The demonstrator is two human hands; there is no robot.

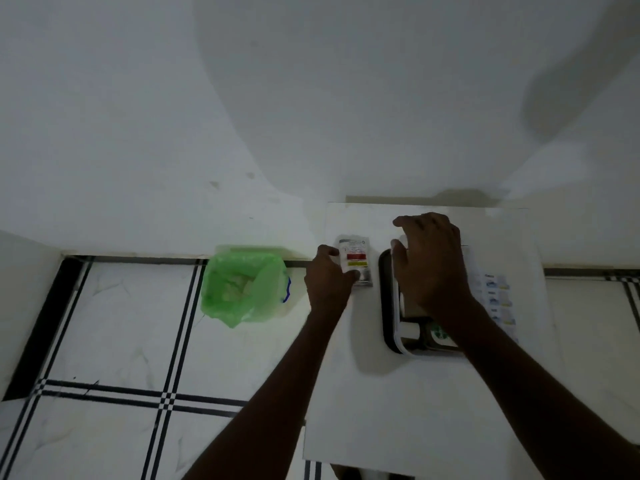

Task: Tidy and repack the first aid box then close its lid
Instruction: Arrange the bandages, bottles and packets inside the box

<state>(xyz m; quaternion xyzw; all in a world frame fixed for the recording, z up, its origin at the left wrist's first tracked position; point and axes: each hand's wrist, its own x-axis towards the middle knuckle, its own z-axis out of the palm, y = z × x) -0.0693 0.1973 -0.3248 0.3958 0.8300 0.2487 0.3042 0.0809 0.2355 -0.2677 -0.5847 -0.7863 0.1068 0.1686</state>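
Note:
The first aid box (388, 306), white with a dark rim, lies on a white table (398, 403) at the right. My right hand (431, 265) is over the box's far end with fingers curled on a white part of it, and it hides most of the inside. A green-and-white item (438, 332) shows at the box's near end. My left hand (327, 278) grips a small white packet (355, 259) with red and yellow bands, just left of the box. A strip of blue-and-white sachets (497, 299) lies right of the box.
A bin lined with a green bag (242, 289) stands on the tiled floor left of the table, against the white wall. The floor has black stripe lines. The table's left edge runs beside my left forearm.

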